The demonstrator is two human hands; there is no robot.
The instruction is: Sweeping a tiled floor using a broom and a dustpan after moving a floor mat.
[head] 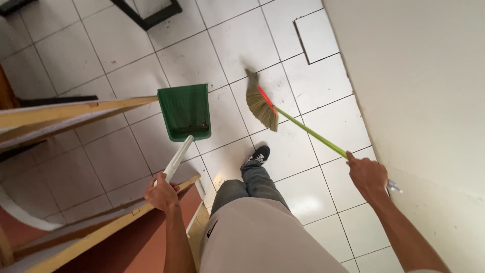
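Both hands grip: left hand (161, 193) the green dustpan (185, 111), right hand (369, 175) the broom (262, 107), arm outstretched.

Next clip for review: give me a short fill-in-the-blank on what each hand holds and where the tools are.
1. The left hand grips the white handle of a ____ dustpan.
2. The right hand holds a broom by its ____ stick.
3. The broom's bristles are above a floor of white ____.
4. The dustpan is to the ____ of the broom's bristles in the head view.

Missing words: green; green; tiles; left
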